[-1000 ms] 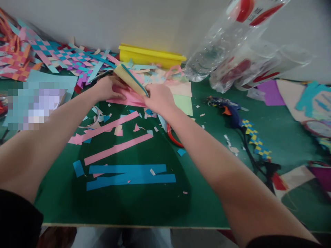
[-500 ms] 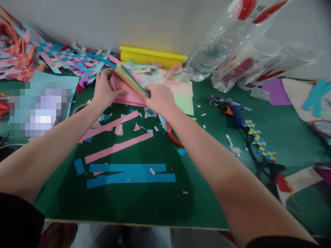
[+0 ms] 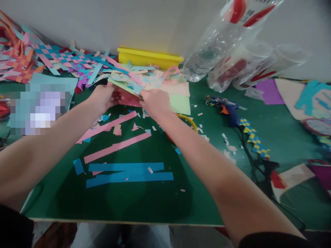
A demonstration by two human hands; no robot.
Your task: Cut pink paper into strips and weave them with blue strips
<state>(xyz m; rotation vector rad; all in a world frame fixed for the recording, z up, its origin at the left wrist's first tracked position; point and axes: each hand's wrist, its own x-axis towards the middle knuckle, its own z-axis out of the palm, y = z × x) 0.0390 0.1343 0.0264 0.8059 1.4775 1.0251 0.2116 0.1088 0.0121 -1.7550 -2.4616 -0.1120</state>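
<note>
both hands work in front of the yellow tray (image 3: 148, 58), which stands at the back of the green worktop (image 3: 144, 203) against the wall. the pink sheet (image 3: 127, 99) lies on the worktop just in front of the tray. its far part is tucked under a loose pile of paper (image 3: 129, 81) in pale green, cream and blue that spreads out from the foot of the tray.

the left hand (image 3: 102, 97) is in front of the tray's left end, its grip pressed together on the left edge of the pink sheet. the right hand (image 3: 154, 102) is in front of the tray's middle, knuckles up, fingers curled down where the pink sheet meets the pile. the picture is smeared there, so i cannot tell whether that grip pinches the sheet or only presses on it.

farther from the tray than the hands, two long pink strips (image 3: 117, 147) lie slanted. farther still, two blue strips (image 3: 129, 172) lie side by side, nearly touching.

left of the tray sit woven paper mats (image 3: 64, 58) in pink, blue and purple. right of the tray, clear plastic bottles (image 3: 222, 44) with red labels lean together. in front of them, well apart from the hands, lies a blue glue gun (image 3: 230, 112). a yellow scissor handle (image 3: 190, 120) shows just beside the right forearm.
</note>
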